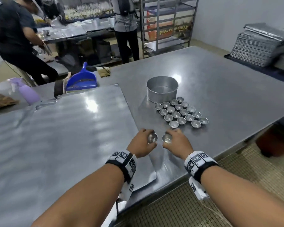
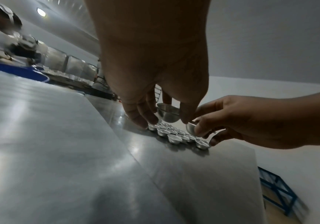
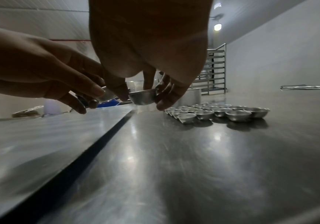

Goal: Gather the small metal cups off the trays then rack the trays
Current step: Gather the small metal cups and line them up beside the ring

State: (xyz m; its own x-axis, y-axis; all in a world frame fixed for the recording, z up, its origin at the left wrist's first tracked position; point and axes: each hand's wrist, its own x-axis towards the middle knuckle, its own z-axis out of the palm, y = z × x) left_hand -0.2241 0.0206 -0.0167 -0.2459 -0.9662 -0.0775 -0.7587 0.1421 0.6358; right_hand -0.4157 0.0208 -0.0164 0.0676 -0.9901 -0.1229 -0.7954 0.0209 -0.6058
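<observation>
1. Left hand (image 1: pixel 144 142) and right hand (image 1: pixel 175 140) each pinch one cup, left cup (image 1: pixel 152 138), right cup (image 1: pixel 166 138).
2. Probably headed for the cup cluster (image 1: pixel 181 113) on the surface (image 1: pixel 220 89), so the tray (image 1: pixel 56 128) can get racked.

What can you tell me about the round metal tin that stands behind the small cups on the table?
The round metal tin is a wide, straight-walled container of dull silver metal, open at the top. It stands upright on the steel table, just behind the group of small metal cups. Its inside looks empty, with a shiny bottom. The nearest cups stand close to its right base; whether they touch it cannot be told. Neither hand touches it.
</observation>
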